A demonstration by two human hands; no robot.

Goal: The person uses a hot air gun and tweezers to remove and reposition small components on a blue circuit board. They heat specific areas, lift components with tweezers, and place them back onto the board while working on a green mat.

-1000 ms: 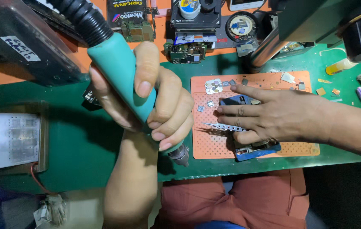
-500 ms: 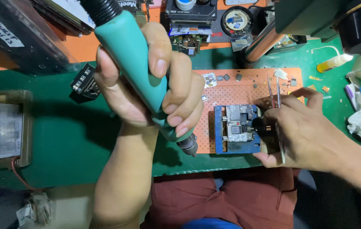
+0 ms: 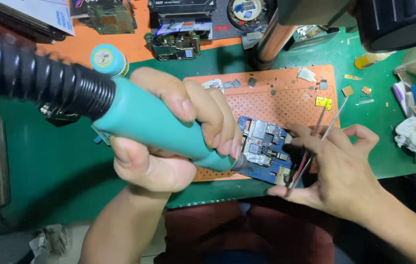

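The orange perforated mat (image 3: 286, 105) carries small loose chips and shields along its far edge, and on its near part a blue circuit board (image 3: 262, 149) with silver shields and dark chips; the left hand (image 3: 169, 146) is clenched around a teal hot-air handpiece (image 3: 154, 122) with a black ribbed hose (image 3: 37, 83), its nozzle at the board's left edge; the right hand (image 3: 337, 171) grips metal tweezers (image 3: 315, 144), fingertips touching the board's right side.

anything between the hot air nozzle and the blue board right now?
Nothing visible. The left hand holds the teal hot-air handle with its nozzle tip right at the blue circuit board's left edge. The right hand with tweezers sits on the board's far side.
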